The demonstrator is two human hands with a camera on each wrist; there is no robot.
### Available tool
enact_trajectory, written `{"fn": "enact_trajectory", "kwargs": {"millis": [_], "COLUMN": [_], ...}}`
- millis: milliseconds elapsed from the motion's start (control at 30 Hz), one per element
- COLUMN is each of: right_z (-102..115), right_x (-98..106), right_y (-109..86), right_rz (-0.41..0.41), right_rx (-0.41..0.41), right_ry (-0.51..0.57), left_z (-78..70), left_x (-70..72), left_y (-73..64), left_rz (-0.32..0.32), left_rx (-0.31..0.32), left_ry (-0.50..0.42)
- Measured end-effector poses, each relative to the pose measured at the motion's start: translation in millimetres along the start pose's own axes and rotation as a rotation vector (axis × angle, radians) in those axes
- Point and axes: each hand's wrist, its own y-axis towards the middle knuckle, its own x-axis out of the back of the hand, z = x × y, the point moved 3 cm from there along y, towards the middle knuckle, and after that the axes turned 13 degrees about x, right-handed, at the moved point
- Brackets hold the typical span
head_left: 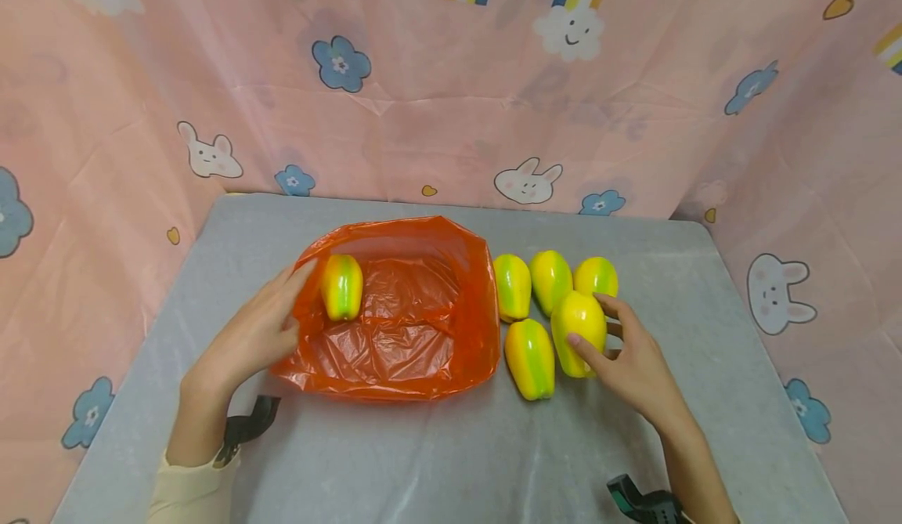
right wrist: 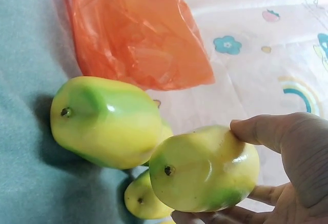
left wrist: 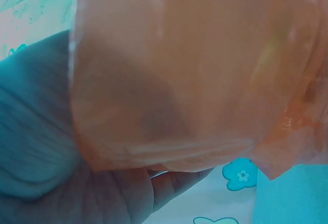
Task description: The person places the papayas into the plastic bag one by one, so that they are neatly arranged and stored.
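Pink printed cloth (head_left: pixel 423 144) walls in the back and sides of a grey-covered table (head_left: pixel 437 461), perhaps to give a plain working spot. Left of the table's middle sits an orange plastic bag (head_left: pixel 493 328), its mouth spread wide and facing up; film this thin probably needs the support at its edge. The left hand (head_left: pixel 257 332) gives some there, touching the left rim, though the film hides its fingers in the left wrist view, so I cannot tell whether they pinch. The right hand (head_left: pixel 637 367) holds one papaya (head_left: pixel 578 328), thumb on one side and fingers on the other, a grasp that seems suited to a smooth, rounded body. Four loose papayas (head_left: pixel 530 359) lie grouped just right of the bag, likely for easy reach. A single papaya (head_left: pixel 343 287) rests inside the bag, near its left wall beside the left hand.
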Motion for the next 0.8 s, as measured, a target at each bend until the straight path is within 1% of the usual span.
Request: {"fn": "enact_trajectory", "kwargs": {"millis": [233, 567, 800], "right_z": [8, 21, 29], "right_x": [1, -1, -3], "right_y": [6.0, 13.1, 18.6], "right_rz": [0.000, 0.000, 0.007], "right_rx": [0.029, 0.054, 0.063], "right_ry": [-0.005, 0.001, 0.002], "left_z": [-0.2, -1.6, -2.1], "left_x": [0.2, 0.3, -0.5], "left_y": [-0.7, 0.9, 1.8], "left_rz": [0.013, 0.014, 0.023], "left_rx": [0.024, 0.005, 0.007], "left_ry": [-0.010, 0.001, -0.010]}}
